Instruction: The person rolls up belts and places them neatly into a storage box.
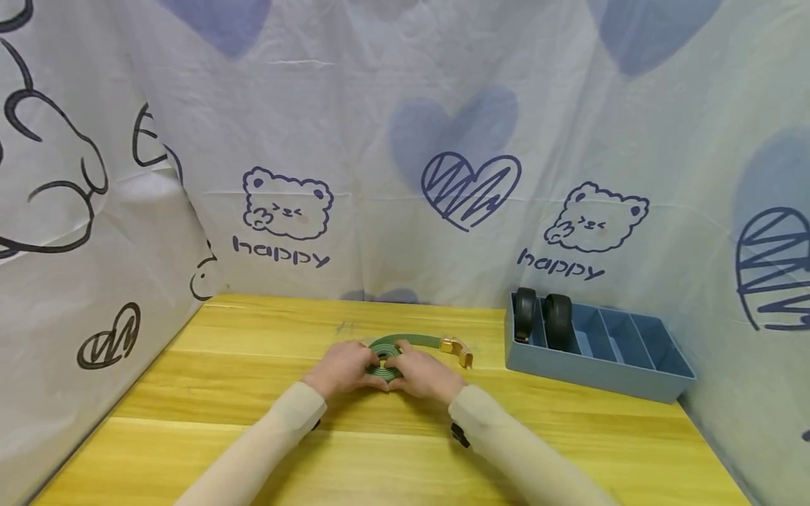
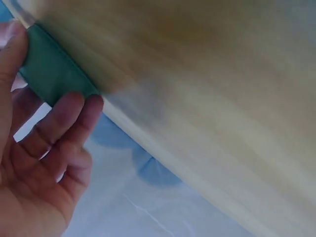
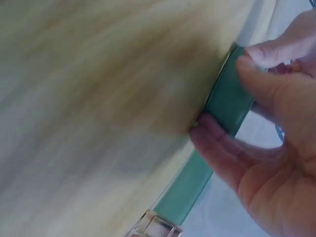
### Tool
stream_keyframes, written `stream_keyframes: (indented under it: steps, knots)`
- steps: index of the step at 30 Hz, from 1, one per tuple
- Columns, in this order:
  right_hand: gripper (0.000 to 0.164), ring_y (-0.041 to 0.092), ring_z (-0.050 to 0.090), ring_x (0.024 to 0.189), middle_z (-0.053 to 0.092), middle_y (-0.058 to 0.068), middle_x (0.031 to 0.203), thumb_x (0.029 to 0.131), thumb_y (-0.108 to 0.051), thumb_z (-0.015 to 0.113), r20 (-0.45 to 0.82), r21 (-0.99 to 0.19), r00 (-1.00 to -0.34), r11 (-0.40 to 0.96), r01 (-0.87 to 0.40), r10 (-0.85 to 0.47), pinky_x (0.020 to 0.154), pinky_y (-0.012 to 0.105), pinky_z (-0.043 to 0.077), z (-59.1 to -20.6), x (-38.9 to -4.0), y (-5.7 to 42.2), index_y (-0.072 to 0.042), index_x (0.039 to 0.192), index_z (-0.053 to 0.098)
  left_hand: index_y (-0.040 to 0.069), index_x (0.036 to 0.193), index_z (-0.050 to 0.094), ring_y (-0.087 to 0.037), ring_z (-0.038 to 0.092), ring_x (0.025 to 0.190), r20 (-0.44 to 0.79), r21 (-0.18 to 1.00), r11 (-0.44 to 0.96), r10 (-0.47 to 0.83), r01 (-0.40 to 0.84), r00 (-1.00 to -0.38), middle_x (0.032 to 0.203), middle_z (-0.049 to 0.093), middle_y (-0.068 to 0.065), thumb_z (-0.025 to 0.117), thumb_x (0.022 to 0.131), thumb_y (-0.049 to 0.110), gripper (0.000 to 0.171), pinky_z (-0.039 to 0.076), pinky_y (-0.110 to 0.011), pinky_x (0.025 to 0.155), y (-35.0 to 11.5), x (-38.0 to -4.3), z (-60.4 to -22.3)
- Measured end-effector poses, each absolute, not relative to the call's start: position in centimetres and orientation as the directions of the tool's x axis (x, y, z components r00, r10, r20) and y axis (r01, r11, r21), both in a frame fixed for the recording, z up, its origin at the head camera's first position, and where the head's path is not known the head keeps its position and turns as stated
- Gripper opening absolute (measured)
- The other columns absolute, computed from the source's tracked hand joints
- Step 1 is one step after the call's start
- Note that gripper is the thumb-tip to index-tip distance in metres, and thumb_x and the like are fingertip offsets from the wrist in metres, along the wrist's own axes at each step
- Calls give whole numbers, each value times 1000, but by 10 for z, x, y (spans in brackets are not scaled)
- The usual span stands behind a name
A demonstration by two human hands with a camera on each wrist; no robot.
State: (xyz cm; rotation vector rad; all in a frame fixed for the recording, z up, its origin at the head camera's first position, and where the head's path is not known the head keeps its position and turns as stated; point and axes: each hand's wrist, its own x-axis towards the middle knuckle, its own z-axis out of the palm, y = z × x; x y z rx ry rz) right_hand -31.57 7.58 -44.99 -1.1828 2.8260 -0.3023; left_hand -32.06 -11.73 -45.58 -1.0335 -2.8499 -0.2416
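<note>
A green belt [image 1: 386, 374] lies coiled on its edge on the wooden table, its outer end curving off to the right to a gold buckle [image 1: 457, 349]. My left hand [image 1: 346, 368] grips the left side of the coil; in the left wrist view its fingers curl against the green strap [image 2: 57, 66]. From the right, my right hand [image 1: 422, 370] holds the other side, thumb and fingers around the strap [image 3: 229, 101] in the right wrist view. The buckle [image 3: 157, 227] shows at the bottom of that view. Fingers cover parts of the coil.
At the right back stands a blue divided box [image 1: 595, 372]. Two black rolled belts sit upright in its left compartments, one black roll [image 1: 524, 314] beside another black roll [image 1: 558, 322]. A printed white curtain [image 1: 380, 211] hangs behind the table [image 1: 253, 365].
</note>
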Motion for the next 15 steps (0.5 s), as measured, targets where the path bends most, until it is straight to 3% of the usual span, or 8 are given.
stream_keyframes:
  steps: [4, 8, 15]
  knots:
    - [31, 22, 48, 112, 47, 11, 127, 85, -31, 61, 30, -200, -690, 672, -713, -723, 86, 31, 44, -452, -319, 79, -17, 114, 63, 18, 93, 71, -6, 52, 65, 106, 176, 743, 638, 646, -763, 79, 63, 11, 66, 72, 54, 42, 43, -26, 59, -120, -322, -453]
    - [37, 24, 37, 125, 42, 11, 135, 85, -28, 61, 9, -194, -655, 641, -743, -756, 96, 34, 36, -451, -324, 84, -16, 120, 60, 17, 107, 68, -6, 52, 68, 61, 241, 730, 647, 640, -760, 88, 63, 9, 69, 72, 47, 47, 44, -27, 64, -127, -325, -451]
    - [36, 27, 42, 121, 40, 15, 136, 88, -31, 58, 40, -175, -680, 665, -726, -732, 95, 37, 37, -454, -317, 82, -15, 120, 59, 18, 92, 71, -4, 52, 65, 98, 218, 712, 665, 668, -741, 80, 63, 11, 70, 68, 50, 39, 44, -25, 61, -125, -328, -453]
